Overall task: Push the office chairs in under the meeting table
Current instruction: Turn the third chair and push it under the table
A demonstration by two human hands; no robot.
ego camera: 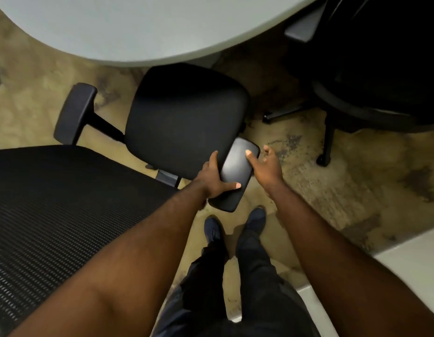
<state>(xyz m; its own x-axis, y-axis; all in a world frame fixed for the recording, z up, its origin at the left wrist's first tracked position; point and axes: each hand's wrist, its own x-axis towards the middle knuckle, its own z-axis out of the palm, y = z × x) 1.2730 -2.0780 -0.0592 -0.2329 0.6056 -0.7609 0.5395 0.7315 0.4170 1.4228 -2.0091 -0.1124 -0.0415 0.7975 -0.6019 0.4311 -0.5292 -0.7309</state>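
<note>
Chair (186,117) straight ahead of hands, seat front just short of surface (138,27) edge — near armrest (235,176) gripped by left hand (214,177); right hand (265,166) thumb-touching, fingers loose.

1. I have both arms extended forward and down, forearms bare.
2. My left hand (214,180) grips the armrest (231,178), thumb on top.
3. My right hand (267,166) touches it just beside, fingers loosely spread.
</note>
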